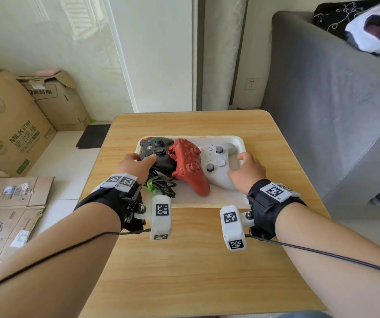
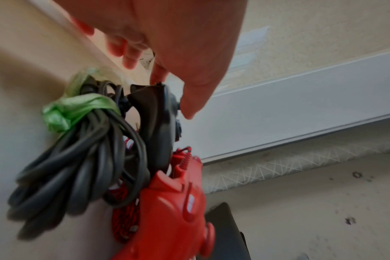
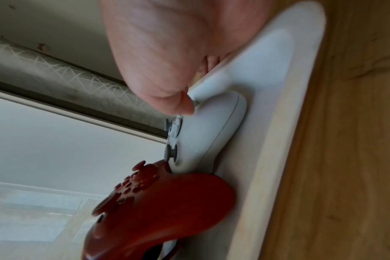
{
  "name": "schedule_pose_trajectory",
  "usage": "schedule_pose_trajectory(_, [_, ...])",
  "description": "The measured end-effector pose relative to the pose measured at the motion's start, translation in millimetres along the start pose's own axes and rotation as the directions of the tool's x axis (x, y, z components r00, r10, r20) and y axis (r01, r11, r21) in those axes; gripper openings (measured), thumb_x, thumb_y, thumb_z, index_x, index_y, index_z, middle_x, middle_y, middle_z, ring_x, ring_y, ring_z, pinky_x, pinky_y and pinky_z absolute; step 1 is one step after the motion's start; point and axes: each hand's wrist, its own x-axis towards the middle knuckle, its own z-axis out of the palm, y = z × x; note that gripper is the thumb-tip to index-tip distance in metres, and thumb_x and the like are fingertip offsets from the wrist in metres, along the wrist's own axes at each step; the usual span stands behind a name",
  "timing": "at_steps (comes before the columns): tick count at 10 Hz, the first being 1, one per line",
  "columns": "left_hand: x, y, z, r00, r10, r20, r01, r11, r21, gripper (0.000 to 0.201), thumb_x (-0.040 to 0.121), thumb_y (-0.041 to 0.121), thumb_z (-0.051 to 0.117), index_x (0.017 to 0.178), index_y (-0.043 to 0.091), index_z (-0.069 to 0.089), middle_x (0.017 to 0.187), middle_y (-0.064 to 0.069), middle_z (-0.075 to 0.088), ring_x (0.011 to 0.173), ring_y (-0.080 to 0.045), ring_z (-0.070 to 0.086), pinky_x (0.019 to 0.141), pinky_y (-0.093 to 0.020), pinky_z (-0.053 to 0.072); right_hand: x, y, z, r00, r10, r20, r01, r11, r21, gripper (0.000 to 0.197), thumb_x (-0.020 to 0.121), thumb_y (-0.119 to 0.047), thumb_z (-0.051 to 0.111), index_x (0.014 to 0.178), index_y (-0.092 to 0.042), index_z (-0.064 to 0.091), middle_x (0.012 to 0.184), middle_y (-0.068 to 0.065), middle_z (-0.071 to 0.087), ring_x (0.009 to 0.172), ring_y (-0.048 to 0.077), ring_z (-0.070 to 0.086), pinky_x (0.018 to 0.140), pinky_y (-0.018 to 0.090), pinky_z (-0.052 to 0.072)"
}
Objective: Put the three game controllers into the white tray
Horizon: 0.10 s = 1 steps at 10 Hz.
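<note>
A white tray point(image 1: 237, 139) sits on the wooden table point(image 1: 196, 249) and holds all three controllers side by side. The black controller point(image 1: 158, 149) lies at the left, tilted up on its coiled black cable point(image 1: 163, 185). My left hand point(image 1: 134, 165) pinches its left grip point(image 2: 154, 112), thumb on the face, index fingertip at the grip's end, other fingers spread away. In the middle is the red controller point(image 1: 189, 165). At the right, the white controller point(image 1: 216, 160) lies flat, and my right hand point(image 1: 246, 173) holds its right grip point(image 3: 203, 137) with the thumb on top.
A green tie point(image 2: 76, 109) binds the cable bundle in the tray's near left corner. A grey sofa point(image 1: 333, 111) stands close on the right. Cardboard boxes point(image 1: 12, 125) and flattened cardboard point(image 1: 12, 203) are on the floor at the left.
</note>
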Motion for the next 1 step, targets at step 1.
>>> schedule_pose_trajectory(1, [-4.4,3.1,-3.8,0.997,0.058,-0.041,-0.059,0.998,-0.029,0.069,0.081,0.049,0.056,0.14,0.017,0.041,0.133,-0.015,0.055,0.109,-0.03,0.057,0.084,-0.036,0.045,-11.1,-8.3,-7.5,0.996,-0.067,-0.063,0.069,0.997,0.027,0.054,0.08,-0.024,0.054,0.132,-0.018,0.042,0.143,0.006,0.042,0.136,0.031,0.03,0.108,0.04,0.032])
